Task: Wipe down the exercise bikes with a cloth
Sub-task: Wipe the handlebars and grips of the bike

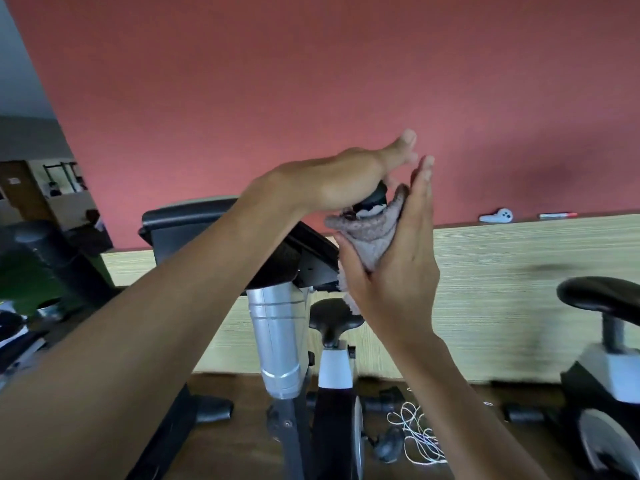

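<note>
**gymrat22:** where's the cloth (372, 237) at in this one?

**spinfan:** Bunched up grey thing, pressed against the black handlebar end (375, 199) of the exercise bike (277, 327). The right hand (398, 268) has it, thumb tucked round the lower part and fingers up fairly straight along the back of it.

**gymrat22:** and the other hand?

**spinfan:** The left hand (339, 181) is resting on top of that same bar end, palm down, fingers sticking out loose and not curled round anything (fingertips nearly meet the right hand's). A second bike's saddle (602, 299) sits off to the right, and white cord (419, 434) lies tangled on the floor.
</note>
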Action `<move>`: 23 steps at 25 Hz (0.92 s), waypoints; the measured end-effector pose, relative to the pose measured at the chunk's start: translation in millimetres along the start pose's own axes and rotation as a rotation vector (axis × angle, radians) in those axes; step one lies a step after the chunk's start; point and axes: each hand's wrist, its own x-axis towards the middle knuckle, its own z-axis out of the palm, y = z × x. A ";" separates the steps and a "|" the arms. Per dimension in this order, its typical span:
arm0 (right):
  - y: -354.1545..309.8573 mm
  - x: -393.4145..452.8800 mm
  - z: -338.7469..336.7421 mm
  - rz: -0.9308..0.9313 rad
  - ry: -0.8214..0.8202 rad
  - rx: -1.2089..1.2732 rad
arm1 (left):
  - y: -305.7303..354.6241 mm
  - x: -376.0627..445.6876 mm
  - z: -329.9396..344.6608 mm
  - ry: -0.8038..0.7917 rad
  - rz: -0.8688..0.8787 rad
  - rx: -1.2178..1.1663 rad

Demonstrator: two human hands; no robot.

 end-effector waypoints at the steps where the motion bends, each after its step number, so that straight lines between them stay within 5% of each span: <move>1: 7.9 -11.2 -1.0 0.031 -0.047 0.016 | 2.8 -3.0 -0.7 -0.016 0.032 0.011; 7: 11.8 -24.1 -10.7 0.070 -0.090 -0.018 | 11.6 -21.5 0.5 -0.058 0.264 0.051; 14: 3.1 -12.5 -4.2 0.020 -0.056 0.031 | -1.2 -30.1 -5.0 0.344 0.711 0.150; 23: -12.9 4.4 -3.3 0.032 -0.051 -0.046 | -7.6 -59.8 -45.4 0.127 0.585 0.082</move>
